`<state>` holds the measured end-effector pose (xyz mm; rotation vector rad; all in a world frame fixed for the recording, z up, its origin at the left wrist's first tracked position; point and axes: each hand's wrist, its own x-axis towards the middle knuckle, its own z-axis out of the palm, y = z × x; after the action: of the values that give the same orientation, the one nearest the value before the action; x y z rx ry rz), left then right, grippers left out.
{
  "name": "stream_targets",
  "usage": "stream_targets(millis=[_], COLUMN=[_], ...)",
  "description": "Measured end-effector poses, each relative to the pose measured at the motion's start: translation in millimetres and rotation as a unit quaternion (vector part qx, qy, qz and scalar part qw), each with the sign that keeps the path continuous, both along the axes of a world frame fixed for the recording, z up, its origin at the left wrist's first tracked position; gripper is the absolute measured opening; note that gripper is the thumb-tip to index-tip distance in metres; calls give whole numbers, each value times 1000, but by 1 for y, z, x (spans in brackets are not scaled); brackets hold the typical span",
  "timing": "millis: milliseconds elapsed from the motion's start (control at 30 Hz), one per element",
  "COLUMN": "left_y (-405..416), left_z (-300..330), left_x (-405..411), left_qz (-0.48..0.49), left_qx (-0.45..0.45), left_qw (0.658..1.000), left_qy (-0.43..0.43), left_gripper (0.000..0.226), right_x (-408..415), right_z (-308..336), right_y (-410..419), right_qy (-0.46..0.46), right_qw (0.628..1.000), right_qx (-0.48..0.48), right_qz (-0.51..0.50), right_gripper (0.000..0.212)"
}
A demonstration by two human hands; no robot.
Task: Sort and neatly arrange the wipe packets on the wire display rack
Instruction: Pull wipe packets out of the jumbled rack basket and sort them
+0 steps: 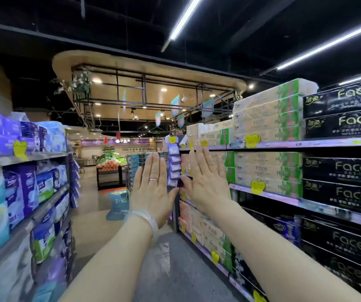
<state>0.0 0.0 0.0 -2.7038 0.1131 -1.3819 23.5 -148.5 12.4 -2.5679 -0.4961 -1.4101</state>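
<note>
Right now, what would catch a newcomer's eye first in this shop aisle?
Two open hands raised mid-frame, backs to the camera: the left hand wears a ring, the right hand is beside it. Between them hangs a strip of wipe packets. On the right, black Face boxes fill the shelves.

"Face" in pale green on black tissue packs [347,105] stacked on shelves at my 3 o'clock, repeated on each row down. Same "Face" on beige tissue packs [264,171] beside them, with "1620" on green end bands. "10" on green band of smaller beige pack [224,136] at 1 o'clock. "1680" on dark blue pack [280,226] at 4 o'clock. Yellow price tags [251,140] too blurred for me to read.
</note>
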Motion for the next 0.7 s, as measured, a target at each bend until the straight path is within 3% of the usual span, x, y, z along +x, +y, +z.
stream_targets(millis=[167, 433, 700], left_y=[2, 25, 100], left_z=[-11, -26, -54], left_x=[115, 292, 504], left_qz=[-12, 16, 27], left_qx=[-22, -17, -33], left_qw=[998, 992, 993], left_qy=[51, 128, 112], left_gripper=[72, 72, 71], right_x=[112, 307, 522], right_z=[-13, -22, -72], right_y=[-5, 21, 100], right_qy=[65, 95, 104], right_qw=[997, 993, 989], right_qx=[-36, -69, -101], right_qz=[-13, -4, 11], right_gripper=[65, 65, 66])
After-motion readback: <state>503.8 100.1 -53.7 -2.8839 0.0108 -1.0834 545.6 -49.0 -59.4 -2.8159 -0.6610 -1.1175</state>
